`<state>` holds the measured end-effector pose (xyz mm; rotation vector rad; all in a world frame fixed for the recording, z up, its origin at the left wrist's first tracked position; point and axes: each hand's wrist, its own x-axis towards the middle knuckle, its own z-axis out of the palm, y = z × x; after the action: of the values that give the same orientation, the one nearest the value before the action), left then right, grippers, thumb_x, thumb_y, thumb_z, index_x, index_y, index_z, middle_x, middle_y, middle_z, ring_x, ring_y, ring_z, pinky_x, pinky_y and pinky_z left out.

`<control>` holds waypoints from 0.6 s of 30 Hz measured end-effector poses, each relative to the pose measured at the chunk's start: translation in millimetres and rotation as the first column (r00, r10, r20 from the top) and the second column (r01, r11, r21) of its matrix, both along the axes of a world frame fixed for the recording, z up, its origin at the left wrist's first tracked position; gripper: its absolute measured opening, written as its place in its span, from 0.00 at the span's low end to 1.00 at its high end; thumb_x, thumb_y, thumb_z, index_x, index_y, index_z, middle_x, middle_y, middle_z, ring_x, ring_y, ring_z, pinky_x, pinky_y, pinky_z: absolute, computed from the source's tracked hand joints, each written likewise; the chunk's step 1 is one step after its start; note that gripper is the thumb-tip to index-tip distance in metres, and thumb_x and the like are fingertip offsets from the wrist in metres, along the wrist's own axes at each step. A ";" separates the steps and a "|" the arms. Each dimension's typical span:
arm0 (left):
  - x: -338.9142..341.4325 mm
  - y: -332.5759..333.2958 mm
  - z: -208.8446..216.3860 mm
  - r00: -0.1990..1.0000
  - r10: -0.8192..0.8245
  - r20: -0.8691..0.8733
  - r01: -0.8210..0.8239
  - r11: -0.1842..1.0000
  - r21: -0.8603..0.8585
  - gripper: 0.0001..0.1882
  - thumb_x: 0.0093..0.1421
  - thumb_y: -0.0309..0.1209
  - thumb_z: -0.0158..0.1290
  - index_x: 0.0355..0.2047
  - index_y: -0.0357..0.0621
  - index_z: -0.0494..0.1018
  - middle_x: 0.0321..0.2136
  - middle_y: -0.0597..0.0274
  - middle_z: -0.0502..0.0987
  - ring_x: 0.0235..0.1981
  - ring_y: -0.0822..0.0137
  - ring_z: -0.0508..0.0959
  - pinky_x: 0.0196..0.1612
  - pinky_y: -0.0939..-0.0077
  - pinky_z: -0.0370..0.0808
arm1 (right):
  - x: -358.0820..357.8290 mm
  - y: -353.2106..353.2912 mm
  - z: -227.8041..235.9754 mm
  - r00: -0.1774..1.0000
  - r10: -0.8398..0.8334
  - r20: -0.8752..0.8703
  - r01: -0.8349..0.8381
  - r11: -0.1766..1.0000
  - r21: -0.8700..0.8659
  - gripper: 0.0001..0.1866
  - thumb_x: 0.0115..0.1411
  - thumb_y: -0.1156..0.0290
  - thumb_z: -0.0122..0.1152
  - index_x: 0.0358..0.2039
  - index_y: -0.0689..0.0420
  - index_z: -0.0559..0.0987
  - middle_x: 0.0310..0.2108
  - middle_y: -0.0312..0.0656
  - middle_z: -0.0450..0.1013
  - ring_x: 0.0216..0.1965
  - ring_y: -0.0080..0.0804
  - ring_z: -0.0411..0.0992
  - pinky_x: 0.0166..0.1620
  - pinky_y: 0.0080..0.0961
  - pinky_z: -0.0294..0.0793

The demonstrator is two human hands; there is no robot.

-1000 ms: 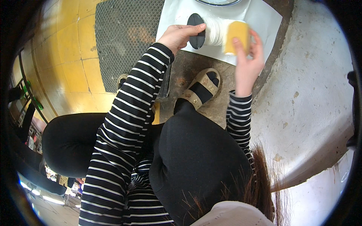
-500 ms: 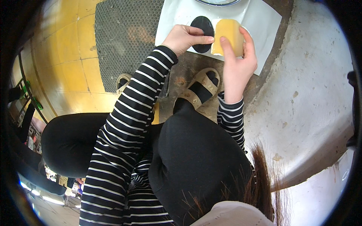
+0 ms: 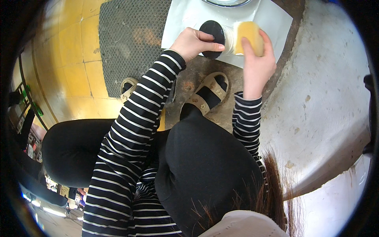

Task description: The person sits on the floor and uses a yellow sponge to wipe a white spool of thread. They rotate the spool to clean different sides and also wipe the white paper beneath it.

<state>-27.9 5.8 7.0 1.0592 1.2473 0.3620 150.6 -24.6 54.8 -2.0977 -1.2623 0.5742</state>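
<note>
Thumb and fingers of my left hand [image 3: 196, 44] are closed on the near left edge of a flat, round black piece [image 3: 212, 33]. A white, ridged part [image 3: 229, 38] sits against the black piece on its right, and I cannot tell whether the two are joined. My right hand [image 3: 257, 59] grips a yellow sponge-like block [image 3: 248, 35], thumb on the near face and fingers round its right side. The block's left edge meets the white part. Its far side is hidden.
A white sheet [image 3: 273, 27] lies under my hands, with a white basin with a dark rim [image 3: 229, 4] at the top. Grey textured matting [image 3: 132, 43] and yellow tiles [image 3: 75, 55] are on the left. A pale, scuffed surface [image 3: 316, 98] curves along the right. My sandalled foot [image 3: 209, 94] is just below the sheet.
My right hand and the yellow block have moved right, away from the black piece. The white ridged part now shows between them. My left hand has barely shifted.
</note>
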 end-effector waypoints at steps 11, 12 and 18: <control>-2.8 1.5 10.2 0.942 -0.260 -0.212 0.306 0.925 0.225 0.31 0.42 0.47 0.71 0.41 0.36 0.80 0.37 0.49 0.82 0.39 0.63 0.82 0.47 0.74 0.77 | 33.2 -9.9 -16.6 0.965 0.043 0.258 -0.038 0.999 -0.027 0.22 0.50 0.61 0.68 0.47 0.46 0.80 0.33 0.43 0.80 0.36 0.42 0.78 0.46 0.34 0.69; -1.5 1.5 11.4 0.932 -0.272 -0.242 0.332 0.906 0.261 0.32 0.42 0.47 0.71 0.41 0.36 0.80 0.37 0.49 0.82 0.39 0.62 0.83 0.47 0.74 0.77 | 38.0 -10.0 -19.6 0.965 0.015 0.262 -0.006 0.999 -0.035 0.22 0.50 0.61 0.68 0.47 0.47 0.80 0.34 0.44 0.80 0.36 0.42 0.78 0.46 0.34 0.70; -0.1 -0.1 13.3 0.879 -0.327 -0.348 0.440 0.837 0.325 0.33 0.41 0.52 0.69 0.40 0.37 0.81 0.35 0.50 0.82 0.37 0.59 0.83 0.45 0.72 0.77 | 27.6 -12.4 -10.3 0.995 -0.089 0.049 0.091 0.995 -0.042 0.21 0.51 0.65 0.68 0.47 0.55 0.79 0.35 0.50 0.80 0.37 0.42 0.78 0.45 0.32 0.74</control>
<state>-28.0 5.7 20.3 1.7325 1.1907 0.1509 178.1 -37.0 44.6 -2.2040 -1.1839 0.5201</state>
